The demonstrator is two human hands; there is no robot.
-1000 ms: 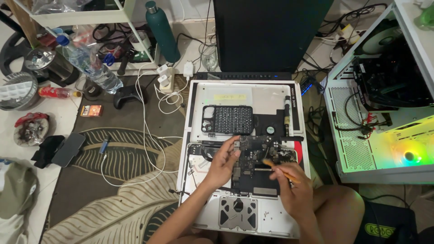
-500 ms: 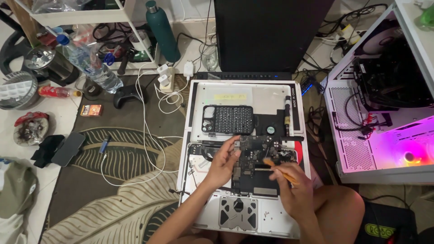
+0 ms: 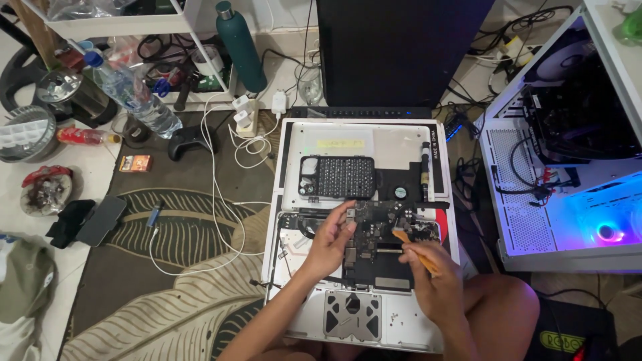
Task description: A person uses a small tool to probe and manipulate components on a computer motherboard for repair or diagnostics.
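The right hand [image 3: 435,284] is closed around an orange pry tool [image 3: 413,249], its long axis running up-left, tip on the circuit board [image 3: 374,230] inside the open laptop [image 3: 361,234]. The left hand [image 3: 329,244] rests fingers, slightly spread, on the board's left edge.

A dark circuit board [image 3: 372,235] is lying flat inside an opened silver laptop shell [image 3: 361,319] that is resting on the floor rug. An orange pry tool [image 3: 413,249] is slanting across the board's right edge, its tip touching the board near a small connector.
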